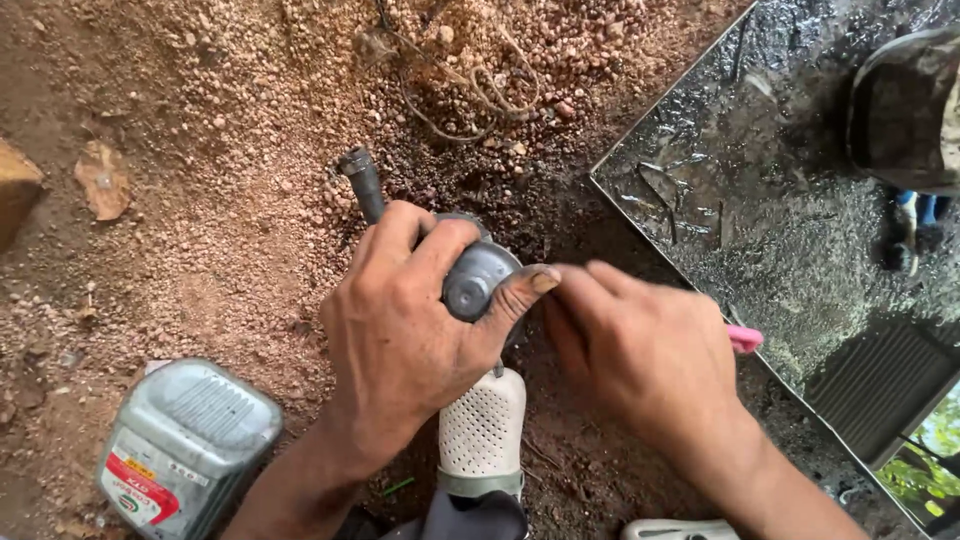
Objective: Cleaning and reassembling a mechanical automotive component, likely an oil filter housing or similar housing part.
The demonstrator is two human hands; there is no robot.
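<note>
Your left hand (400, 330) sits at the centre of the frame, fingers curled tight around a small grey metal part (478, 280) with a rounded cap, thumb pressed along its right edge; a dark tube (362, 182) sticks out of the part toward the upper left, ending in a ribbed tip. Your right hand (645, 355) lies just right of centre, fingertips touching the left thumb and the side of the part; it is closed around a thin pink tool (745, 339) (only the pink end shows past the knuckles, so its working tip is hidden). Below the part, at the bottom centre, your foot in a white perforated sandal (483, 430) rests on the ground; a second pale sandal edge (680, 529) peeks in at the bottom right. In the lower left stands a grey plastic oil can (185, 445) with a red and green label, lying well apart from your hands. The ground is reddish gravelly soil (200, 150), darker and oil-stained around the part; dry roots (480, 90) tangle at the top centre; a flat stone (103, 178) lies at the upper left. A wet dark metal tray (760, 180) fills the right side of the frame, its corner near your right hand.
</note>
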